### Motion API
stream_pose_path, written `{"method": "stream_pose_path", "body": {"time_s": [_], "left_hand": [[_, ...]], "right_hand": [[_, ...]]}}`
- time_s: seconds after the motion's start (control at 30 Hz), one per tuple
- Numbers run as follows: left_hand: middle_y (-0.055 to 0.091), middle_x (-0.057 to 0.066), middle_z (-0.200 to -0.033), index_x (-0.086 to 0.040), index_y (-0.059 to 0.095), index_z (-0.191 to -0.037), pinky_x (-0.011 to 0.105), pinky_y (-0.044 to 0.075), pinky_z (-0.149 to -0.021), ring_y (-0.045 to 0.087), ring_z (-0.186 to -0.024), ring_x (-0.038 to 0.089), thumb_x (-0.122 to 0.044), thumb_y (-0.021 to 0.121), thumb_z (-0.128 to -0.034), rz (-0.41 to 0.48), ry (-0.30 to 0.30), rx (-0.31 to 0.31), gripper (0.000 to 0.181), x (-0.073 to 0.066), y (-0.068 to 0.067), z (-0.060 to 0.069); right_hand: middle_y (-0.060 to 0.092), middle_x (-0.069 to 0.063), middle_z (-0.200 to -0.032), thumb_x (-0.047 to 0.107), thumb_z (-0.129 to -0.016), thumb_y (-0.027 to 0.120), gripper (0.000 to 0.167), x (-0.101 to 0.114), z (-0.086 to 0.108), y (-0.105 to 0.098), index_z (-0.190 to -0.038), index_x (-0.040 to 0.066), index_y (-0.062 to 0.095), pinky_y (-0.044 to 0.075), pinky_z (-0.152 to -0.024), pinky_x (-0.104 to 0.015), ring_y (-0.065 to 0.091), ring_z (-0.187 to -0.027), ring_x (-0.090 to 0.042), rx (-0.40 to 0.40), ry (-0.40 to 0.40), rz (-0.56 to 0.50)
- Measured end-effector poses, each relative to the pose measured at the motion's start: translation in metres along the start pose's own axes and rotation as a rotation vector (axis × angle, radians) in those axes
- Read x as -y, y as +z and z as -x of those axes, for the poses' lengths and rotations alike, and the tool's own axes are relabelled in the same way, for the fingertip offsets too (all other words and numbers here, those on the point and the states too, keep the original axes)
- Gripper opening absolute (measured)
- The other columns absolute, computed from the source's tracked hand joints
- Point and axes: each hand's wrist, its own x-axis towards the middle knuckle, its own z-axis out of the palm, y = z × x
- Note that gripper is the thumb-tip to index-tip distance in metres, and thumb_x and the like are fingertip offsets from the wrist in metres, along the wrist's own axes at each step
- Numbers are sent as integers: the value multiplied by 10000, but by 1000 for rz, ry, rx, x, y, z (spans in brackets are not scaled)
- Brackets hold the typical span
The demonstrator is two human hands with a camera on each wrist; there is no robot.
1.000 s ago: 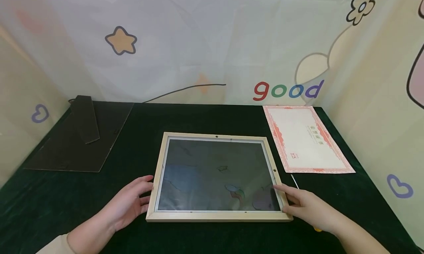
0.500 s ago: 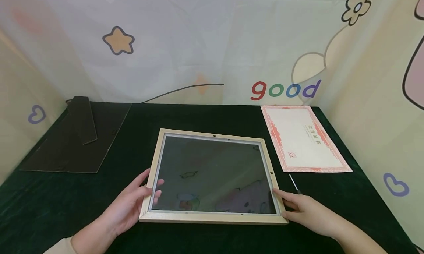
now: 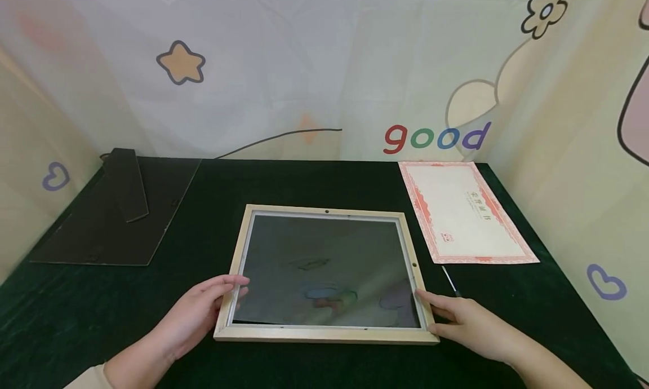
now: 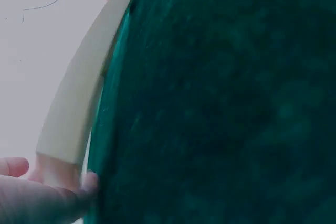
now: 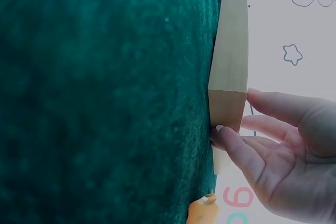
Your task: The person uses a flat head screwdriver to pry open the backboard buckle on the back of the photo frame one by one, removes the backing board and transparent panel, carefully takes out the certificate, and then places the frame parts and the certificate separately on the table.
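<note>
A light wooden picture frame [image 3: 324, 334] with a glossy, reflecting pane [image 3: 324, 253] lies at the front middle of the dark green cloth. My left hand [image 3: 195, 310] holds its left rail, fingertips reaching over the inner edge; the left wrist view is blurred at that corner. On the opposite side my right hand [image 3: 466, 324] grips the lower right corner between fingers and thumb, as the right wrist view shows closely. Beside the right hand lies a screwdriver, its metal shaft [image 3: 447, 277] partly covered by that hand and its orange handle [image 5: 203, 211] visible in the right wrist view.
A black backing board [image 3: 96, 237] with a stand leg [image 3: 127, 186] lies at the back left. A certificate with a red border [image 3: 456, 208] lies at the back right. Printed fabric walls [image 3: 284, 56] enclose the back and sides.
The frame moved slightly left and toward me. Its left side rose with the left hand round it, then came down again. The right hand kept its place on the right corner.
</note>
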Motion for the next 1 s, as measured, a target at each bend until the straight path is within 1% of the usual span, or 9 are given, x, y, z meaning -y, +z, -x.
{"method": "stream_pose_path", "body": {"time_s": [0.1,0.27,0.3,0.37,0.47,0.6,0.7,0.83,1.0], "left_hand": [[304,211,-1456,-56,520,-1294,590,248,-1025,283,-1312,386,-313,424,-997,-177,6,24,404,-5,-2,3],[174,258,-1493,-77,529,-1270,617,268,-997,183,-1336,460,-260,528,-957,-478,142,61,362,-16,-2,9],[182,256,-1489,-75,534,-1265,590,312,-985,216,-1320,461,-253,540,-952,-513,169,59,360,-17,-2,10],[337,227,-1412,-72,540,-1261,495,413,-922,379,-1222,398,-246,557,-944,-546,203,54,362,-18,-2,11],[561,171,-1204,-9,463,-1319,369,498,-748,564,-971,301,-227,541,-953,-447,195,133,433,-17,-4,11],[678,166,-987,50,322,-1393,342,538,-694,641,-764,283,-210,505,-971,-246,119,234,529,-14,-9,10],[685,160,-963,31,310,-1414,322,538,-722,635,-715,249,-218,509,-970,-174,95,215,546,-12,-12,11],[679,170,-968,15,301,-1427,300,538,-717,617,-670,193,-218,515,-967,-105,88,198,558,-11,-14,13],[682,164,-962,31,278,-1431,276,536,-715,609,-644,155,-207,512,-970,-56,92,204,569,-11,-14,15]], "right_hand": [[392,-297,-1373,169,-850,677,653,0,0,1,-1396,-29,378,497,-832,-378,485,-1181,-398,-1,-22,26],[411,-293,-1360,181,-848,680,647,3,-1,1,-1387,-32,394,495,-832,-379,497,-1171,-390,-5,-34,53],[416,-293,-1357,189,-849,680,646,4,0,1,-1384,-36,396,496,-829,-379,502,-1167,-389,-6,-38,58],[432,-285,-1350,212,-853,678,645,5,0,1,-1379,-40,402,499,-827,-381,513,-1158,-383,-11,-47,68],[459,-259,-1341,250,-871,658,620,6,1,-1,-1372,-27,422,488,-849,-424,525,-1147,-364,-18,-63,85],[407,-271,-1379,270,-883,641,584,7,2,-3,-1367,6,448,477,-861,-470,506,-1139,-369,-36,-66,103],[341,-283,-1416,272,-879,648,575,9,3,-4,-1362,21,464,503,-833,-418,512,-1122,-381,-99,-74,120],[417,-247,-1378,265,-904,618,557,12,1,-6,-1359,-9,451,522,-799,-328,566,-1057,-305,-176,-109,86],[581,-203,-1204,259,-937,570,630,13,-5,-4,-1388,-105,322,530,-769,-301,606,-933,-213,-107,-113,-75]]}}
